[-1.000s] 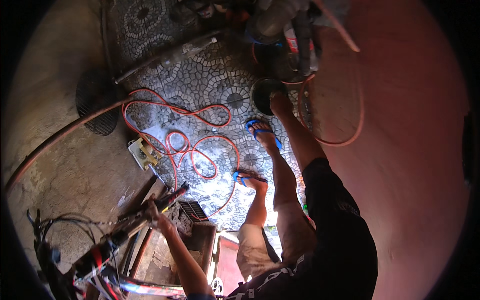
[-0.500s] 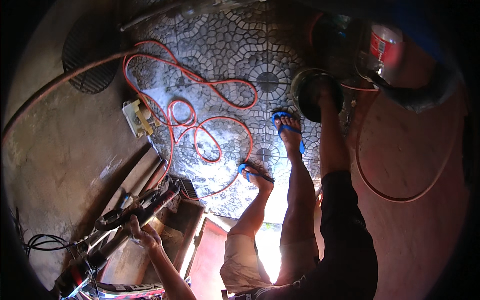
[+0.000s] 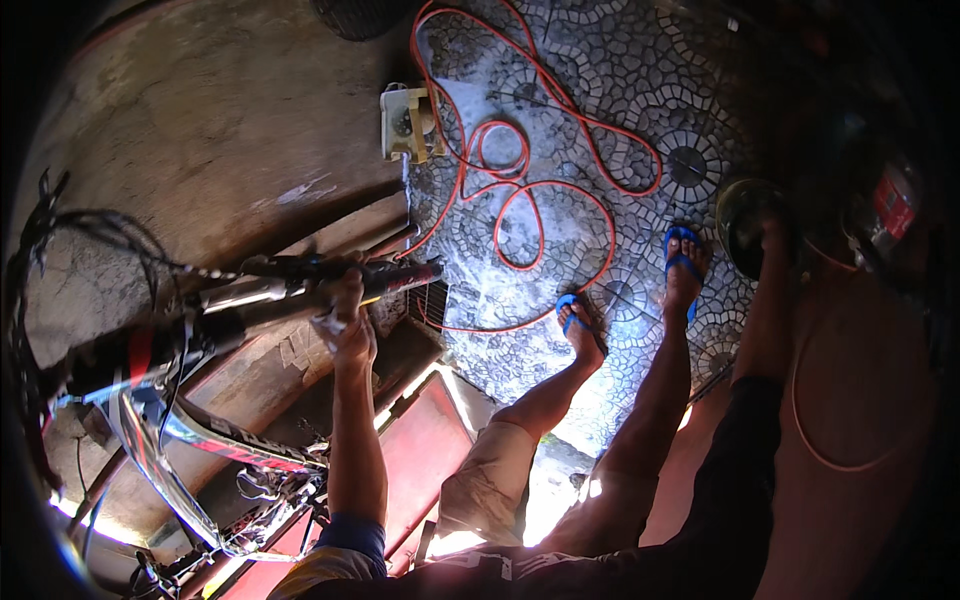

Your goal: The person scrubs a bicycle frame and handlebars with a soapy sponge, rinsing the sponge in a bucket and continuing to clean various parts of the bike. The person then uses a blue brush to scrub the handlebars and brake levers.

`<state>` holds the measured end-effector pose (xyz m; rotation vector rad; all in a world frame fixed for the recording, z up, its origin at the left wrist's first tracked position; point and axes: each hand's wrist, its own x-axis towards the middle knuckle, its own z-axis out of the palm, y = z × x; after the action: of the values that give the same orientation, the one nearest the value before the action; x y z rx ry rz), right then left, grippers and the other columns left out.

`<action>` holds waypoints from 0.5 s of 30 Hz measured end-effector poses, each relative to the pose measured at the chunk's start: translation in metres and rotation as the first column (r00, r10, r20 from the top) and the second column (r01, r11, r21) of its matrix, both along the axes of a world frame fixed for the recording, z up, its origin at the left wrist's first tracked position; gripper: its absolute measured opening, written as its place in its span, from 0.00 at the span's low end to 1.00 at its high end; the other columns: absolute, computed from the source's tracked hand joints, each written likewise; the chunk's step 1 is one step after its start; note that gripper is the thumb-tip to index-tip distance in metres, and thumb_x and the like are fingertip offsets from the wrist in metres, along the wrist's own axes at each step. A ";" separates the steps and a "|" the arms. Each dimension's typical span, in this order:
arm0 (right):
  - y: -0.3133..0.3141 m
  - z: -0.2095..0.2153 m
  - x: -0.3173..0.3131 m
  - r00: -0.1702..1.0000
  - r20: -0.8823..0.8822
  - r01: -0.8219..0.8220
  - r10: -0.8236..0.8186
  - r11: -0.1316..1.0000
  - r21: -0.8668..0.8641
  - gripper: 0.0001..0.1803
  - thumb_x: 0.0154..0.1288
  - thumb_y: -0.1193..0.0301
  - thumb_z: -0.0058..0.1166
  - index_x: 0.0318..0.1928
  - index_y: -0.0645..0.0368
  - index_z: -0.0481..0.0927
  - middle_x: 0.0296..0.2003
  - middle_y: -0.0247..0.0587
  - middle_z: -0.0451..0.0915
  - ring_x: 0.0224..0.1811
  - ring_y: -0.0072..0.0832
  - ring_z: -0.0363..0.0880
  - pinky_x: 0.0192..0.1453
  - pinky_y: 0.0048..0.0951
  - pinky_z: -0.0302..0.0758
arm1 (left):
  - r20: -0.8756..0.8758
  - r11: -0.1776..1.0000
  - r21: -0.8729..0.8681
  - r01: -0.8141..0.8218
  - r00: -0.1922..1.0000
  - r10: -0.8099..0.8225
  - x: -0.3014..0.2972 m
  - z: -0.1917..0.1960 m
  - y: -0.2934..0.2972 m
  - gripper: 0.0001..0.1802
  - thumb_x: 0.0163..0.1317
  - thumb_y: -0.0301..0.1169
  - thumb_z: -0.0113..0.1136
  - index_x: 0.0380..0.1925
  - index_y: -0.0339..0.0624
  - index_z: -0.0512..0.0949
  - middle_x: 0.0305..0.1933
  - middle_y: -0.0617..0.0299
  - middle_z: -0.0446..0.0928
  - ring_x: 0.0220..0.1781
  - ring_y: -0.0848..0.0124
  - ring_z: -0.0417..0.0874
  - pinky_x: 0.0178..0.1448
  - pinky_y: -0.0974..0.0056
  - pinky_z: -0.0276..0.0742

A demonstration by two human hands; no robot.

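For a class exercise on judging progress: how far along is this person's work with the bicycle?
Done: the orange cable lies run out across the floor by the socket box. In hand: the left hand grips the bicycle handlebar; the right hand is at a dark round object, grip unclear. Left: seemingly the main work; no tool touches the bicycle.
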<state>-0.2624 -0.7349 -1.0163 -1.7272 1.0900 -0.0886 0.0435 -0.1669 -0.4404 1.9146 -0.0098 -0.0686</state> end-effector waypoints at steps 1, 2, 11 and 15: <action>0.012 0.028 0.001 0.995 -0.049 -0.094 0.086 0.971 -0.219 0.27 0.69 0.51 0.59 0.57 0.59 0.82 0.51 0.49 0.85 0.53 0.43 0.84 0.59 0.45 0.78 | 0.031 0.999 0.028 0.023 0.999 -0.024 0.005 0.002 -0.010 0.24 0.65 0.24 0.67 0.60 0.41 0.73 0.55 0.56 0.82 0.58 0.61 0.84 0.70 0.53 0.76; 0.055 0.051 0.029 0.973 -0.202 -0.159 0.113 0.960 -0.232 0.27 0.70 0.52 0.58 0.58 0.60 0.81 0.53 0.50 0.84 0.55 0.43 0.84 0.61 0.45 0.77 | 0.084 0.986 0.153 0.072 0.993 -0.086 0.008 0.014 0.008 0.26 0.63 0.24 0.69 0.61 0.41 0.72 0.55 0.57 0.82 0.58 0.61 0.84 0.69 0.53 0.78; 0.063 0.297 0.052 0.970 -0.223 -0.134 -0.099 0.548 -0.826 0.26 0.71 0.49 0.55 0.55 0.59 0.81 0.44 0.53 0.85 0.49 0.51 0.84 0.56 0.47 0.79 | 0.014 0.945 0.299 0.131 0.990 -0.141 0.020 0.014 0.014 0.23 0.60 0.22 0.70 0.54 0.37 0.73 0.53 0.58 0.80 0.51 0.68 0.83 0.60 0.59 0.81; 0.090 0.317 0.060 0.996 0.066 -0.020 0.062 0.863 -0.506 0.22 0.68 0.57 0.60 0.55 0.57 0.81 0.47 0.51 0.85 0.52 0.49 0.83 0.58 0.44 0.79 | -0.095 0.987 -0.107 0.122 0.987 -0.132 0.048 -0.007 -0.020 0.15 0.54 0.20 0.72 0.40 0.38 0.76 0.38 0.63 0.78 0.36 0.70 0.81 0.54 0.59 0.82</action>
<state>-0.2020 -0.6454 -0.6996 -2.1923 1.0257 -0.4494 0.0917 -0.1869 -0.4474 1.8064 -0.0652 -0.2477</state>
